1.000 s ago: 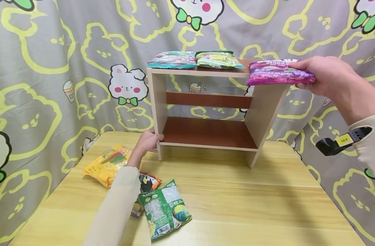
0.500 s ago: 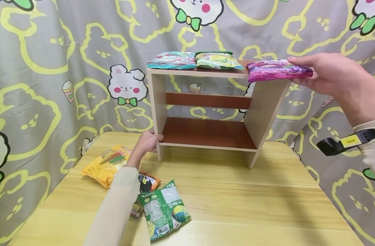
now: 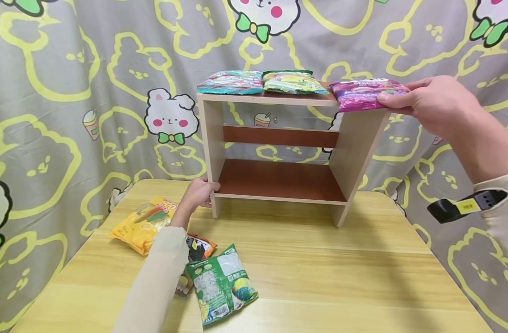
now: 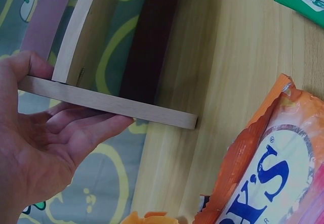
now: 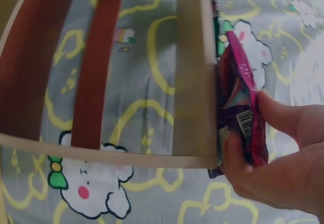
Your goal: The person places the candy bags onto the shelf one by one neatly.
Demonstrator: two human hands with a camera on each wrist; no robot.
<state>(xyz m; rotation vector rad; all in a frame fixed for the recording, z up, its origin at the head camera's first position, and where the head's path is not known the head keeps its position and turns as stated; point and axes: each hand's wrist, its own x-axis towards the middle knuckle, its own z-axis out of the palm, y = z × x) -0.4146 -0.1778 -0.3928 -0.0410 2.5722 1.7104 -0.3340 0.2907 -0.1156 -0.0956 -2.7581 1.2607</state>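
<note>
1. Closest of all, a green bag [image 3: 222, 286] lies on the table [image 3: 320, 277], and a small brown pack [image 3: 183, 284] sits just by its left edge, partly hidden
2. Right behind the green bag is an orange bag [image 3: 201, 248]; the left sleeve [image 3: 154, 277] covers some of it
3. Farther left lies a big yellow bag [image 3: 143, 226], and I cannot tell what is inside any of these bags
4. The left hand [image 3: 199, 191] has its grip low on the left side board [image 3: 213, 138], pinching the wood with the thumb inside and the fingers outside
5. That board is part of a shelf [image 3: 364, 148], which stands on the table and has a brown lower board [image 3: 279, 180]
6. The right hand [image 3: 439, 104] has its grip pinching the right end of a purple bag [image 3: 358, 95], with the thumb on top and fingers underneath
7. The purple bag is at the right end of the shelf top and pokes past the front edge
8. Left of it on the shelf top are a yellow-green bag [image 3: 293, 82], then a teal bag [image 3: 233, 82]
9. Farthest back hangs a gray curtain [image 3: 125, 69] with bunnies
</note>
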